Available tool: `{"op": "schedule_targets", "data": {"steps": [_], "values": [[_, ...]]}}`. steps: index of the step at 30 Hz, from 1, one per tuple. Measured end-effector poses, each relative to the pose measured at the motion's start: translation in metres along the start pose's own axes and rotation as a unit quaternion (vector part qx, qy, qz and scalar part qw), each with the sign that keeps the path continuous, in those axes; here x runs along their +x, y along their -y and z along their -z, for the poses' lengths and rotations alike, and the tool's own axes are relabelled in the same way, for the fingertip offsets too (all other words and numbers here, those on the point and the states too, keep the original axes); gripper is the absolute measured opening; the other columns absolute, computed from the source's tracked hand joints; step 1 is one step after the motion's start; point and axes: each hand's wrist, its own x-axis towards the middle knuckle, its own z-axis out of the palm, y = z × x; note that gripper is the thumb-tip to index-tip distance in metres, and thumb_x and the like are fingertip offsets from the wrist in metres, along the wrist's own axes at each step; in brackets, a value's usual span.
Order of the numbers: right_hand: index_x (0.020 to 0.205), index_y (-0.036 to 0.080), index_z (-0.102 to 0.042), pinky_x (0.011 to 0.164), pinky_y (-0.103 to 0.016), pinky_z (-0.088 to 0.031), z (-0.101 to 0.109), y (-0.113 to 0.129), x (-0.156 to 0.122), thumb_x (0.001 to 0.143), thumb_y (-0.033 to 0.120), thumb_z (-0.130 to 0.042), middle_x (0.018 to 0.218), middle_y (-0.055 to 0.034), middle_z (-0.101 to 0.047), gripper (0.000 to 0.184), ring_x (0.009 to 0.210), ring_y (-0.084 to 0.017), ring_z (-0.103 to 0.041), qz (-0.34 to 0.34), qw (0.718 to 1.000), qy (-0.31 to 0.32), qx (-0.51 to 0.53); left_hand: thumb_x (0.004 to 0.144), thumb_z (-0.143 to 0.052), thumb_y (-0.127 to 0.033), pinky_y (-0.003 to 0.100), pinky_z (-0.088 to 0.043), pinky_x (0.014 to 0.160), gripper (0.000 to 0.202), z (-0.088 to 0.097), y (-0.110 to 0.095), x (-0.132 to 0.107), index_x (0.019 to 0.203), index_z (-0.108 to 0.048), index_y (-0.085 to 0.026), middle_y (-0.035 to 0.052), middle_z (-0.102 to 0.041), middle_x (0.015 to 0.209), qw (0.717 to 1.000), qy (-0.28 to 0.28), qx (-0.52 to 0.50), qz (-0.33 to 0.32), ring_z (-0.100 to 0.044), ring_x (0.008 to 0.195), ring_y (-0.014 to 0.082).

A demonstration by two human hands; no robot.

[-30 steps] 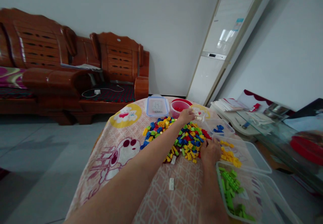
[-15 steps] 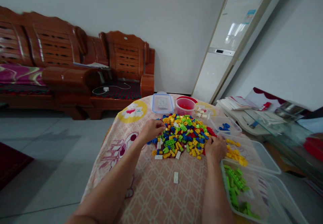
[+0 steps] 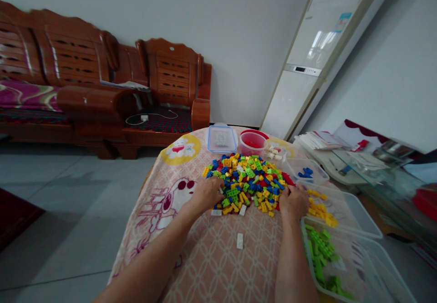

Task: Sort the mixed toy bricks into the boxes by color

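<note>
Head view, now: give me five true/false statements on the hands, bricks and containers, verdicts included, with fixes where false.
1. The left hand and right hand are at opposite sides of the mixed brick pile. True.
2. The right hand is inside a container. False: it is at the pile's right edge.
3. A lone white brick lies on the tablecloth, apart from the pile. True.
4. The round tub holds blue bricks. False: it holds red pieces.
5. Green bricks lie in a clear container. True.

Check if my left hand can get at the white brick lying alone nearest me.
Likely yes: the white brick lies uncovered on the tablecloth, apart from the pile, and your left hand is nearby, at the pile's left edge.
</note>
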Motion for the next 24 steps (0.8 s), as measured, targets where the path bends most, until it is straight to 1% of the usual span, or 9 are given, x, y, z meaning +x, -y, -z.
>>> {"op": "schedule_targets", "data": {"steps": [4,9,13,16,20,24], "values": [[0.096,0.013,-0.08,0.094,-0.04,-0.041,0.001,0.001,-0.001,0.089,0.022,-0.048,0.127,-0.0192,-0.067,0.034,0.111,-0.03,-0.056,0.0,1.0,-0.004,-0.004,0.08,-0.065,-0.018,0.036,-0.05,0.086,0.023,-0.002,-0.007,-0.002,0.101,-0.073,-0.02,0.0103,-0.071,0.111,1.0,-0.006,0.009,0.027,-0.067,0.102,0.027],[0.097,0.014,-0.079,0.093,-0.04,-0.041,0.002,0.002,-0.002,0.089,0.022,-0.049,0.128,-0.0186,-0.066,0.033,0.113,-0.03,-0.056,-0.002,1.0,0.004,-0.012,0.08,-0.056,-0.01,0.034,-0.05,0.084,0.025,-0.009,-0.007,-0.001,0.095,-0.073,-0.019,0.01,-0.07,0.109,1.0,-0.013,-0.004,0.021,-0.068,0.099,0.025],[0.099,0.013,-0.079,0.093,-0.04,-0.041,0.004,0.002,-0.001,0.09,0.022,-0.049,0.128,-0.0195,-0.065,0.033,0.111,-0.03,-0.056,-0.006,1.0,0.021,-0.015,0.08,-0.053,-0.009,0.034,-0.05,0.087,0.027,-0.014,-0.003,0.001,0.095,-0.073,-0.018,0.0099,-0.071,0.105,0.999,-0.029,-0.02,-0.001,-0.067,0.101,0.0246],[0.101,0.012,-0.079,0.094,-0.04,-0.041,0.005,0.003,0.0,0.09,0.021,-0.048,0.13,-0.0191,-0.064,0.033,0.112,-0.029,-0.056,-0.011,0.999,0.03,-0.015,0.08,-0.055,-0.01,0.034,-0.05,0.088,0.028,-0.014,-0.003,0.0,0.1,-0.072,-0.019,0.0095,-0.071,0.108,0.999,-0.033,-0.028,0.0,-0.067,0.104,0.0246],[0.098,0.012,-0.079,0.094,-0.04,-0.042,0.004,0.003,0.0,0.089,0.022,-0.048,0.129,-0.0198,-0.065,0.034,0.112,-0.03,-0.056,-0.007,1.0,0.014,-0.002,0.078,-0.058,-0.01,0.034,-0.05,0.088,0.03,-0.015,-0.006,-0.002,0.104,-0.071,-0.018,0.0107,-0.07,0.114,1.0,-0.027,-0.014,-0.001,-0.067,0.105,0.0253],[0.095,0.013,-0.079,0.094,-0.042,-0.042,0.001,0.002,0.0,0.089,0.023,-0.047,0.128,-0.0193,-0.066,0.034,0.111,-0.03,-0.056,-0.006,1.0,-0.003,0.011,0.078,-0.055,-0.008,0.032,-0.049,0.091,0.03,-0.018,-0.003,0.001,0.101,-0.073,-0.018,0.0093,-0.072,0.109,0.998,-0.045,-0.042,-0.004,-0.068,0.106,0.0242]]}}
